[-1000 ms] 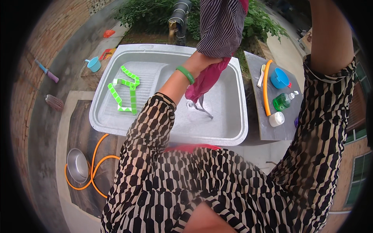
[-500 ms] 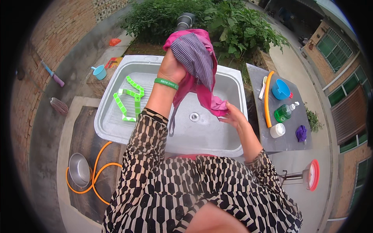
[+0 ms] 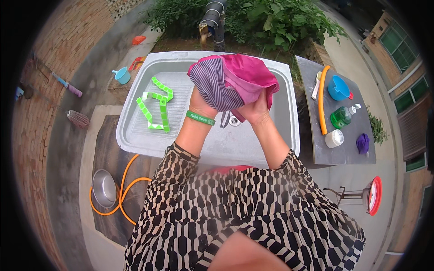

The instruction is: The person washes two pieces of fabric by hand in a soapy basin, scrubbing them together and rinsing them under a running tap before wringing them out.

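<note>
A bright pink cloth piece (image 3: 246, 74) with a grey striped panel is held up over the grey sink (image 3: 289, 126); its exact kind cannot be made out. My left hand (image 3: 201, 103), with a green wristband (image 3: 200, 118) below it, holds the cloth from beneath the striped side. My right hand (image 3: 257, 108) grips the pink side. The cloth hides most fingers of both hands. A thin dark strap hangs from it near the drain (image 3: 234, 121). Left of the hands, a green and white folding snake toy (image 3: 163, 103) lies on the sink's ribbed part.
Beyond the sink stands a dark pipe with a tap (image 3: 205, 29). The side table (image 3: 346, 151) bears an orange hose piece (image 3: 323, 99), a brush, a blue bowl (image 3: 338, 88), a green pump bottle (image 3: 341, 118), a white jar and a purple cloth. A metal basin (image 3: 104, 189) lies lower left.
My right hand has moved left and up, from the cloth's hanging end to its upper side. The cloth has come lower and nearer, bunched between both hands, and the tap now shows.
</note>
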The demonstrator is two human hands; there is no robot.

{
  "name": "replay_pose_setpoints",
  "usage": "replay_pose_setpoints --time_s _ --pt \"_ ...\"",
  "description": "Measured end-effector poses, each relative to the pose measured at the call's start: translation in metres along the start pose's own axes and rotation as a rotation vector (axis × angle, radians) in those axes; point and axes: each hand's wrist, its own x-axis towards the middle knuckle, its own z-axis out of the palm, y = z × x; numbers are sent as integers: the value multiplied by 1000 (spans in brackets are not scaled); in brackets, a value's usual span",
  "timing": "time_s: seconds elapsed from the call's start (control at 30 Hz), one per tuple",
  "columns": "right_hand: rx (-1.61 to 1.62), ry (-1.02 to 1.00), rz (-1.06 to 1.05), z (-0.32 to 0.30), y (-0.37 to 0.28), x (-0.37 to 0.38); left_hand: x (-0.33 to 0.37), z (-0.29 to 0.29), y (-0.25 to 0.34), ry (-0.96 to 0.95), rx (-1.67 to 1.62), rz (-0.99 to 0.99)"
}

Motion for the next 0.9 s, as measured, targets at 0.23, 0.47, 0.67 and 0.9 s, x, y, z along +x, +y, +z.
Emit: replay_pose_setpoints --time_s 0.23,0.47,0.67,0.9 --pt "-125 332 -249 -28 -28 33 -24 -77 21 404 -45 -3" --pt "-366 119 372 -26 15 15 -40 -106 6 323 134 -85" --pt "-457 -9 763 -63 21 9 -49 -99 -5 409 172 -165" --pt "-786 308 374 -45 27 14 -40 -102 5 363 270 -19"
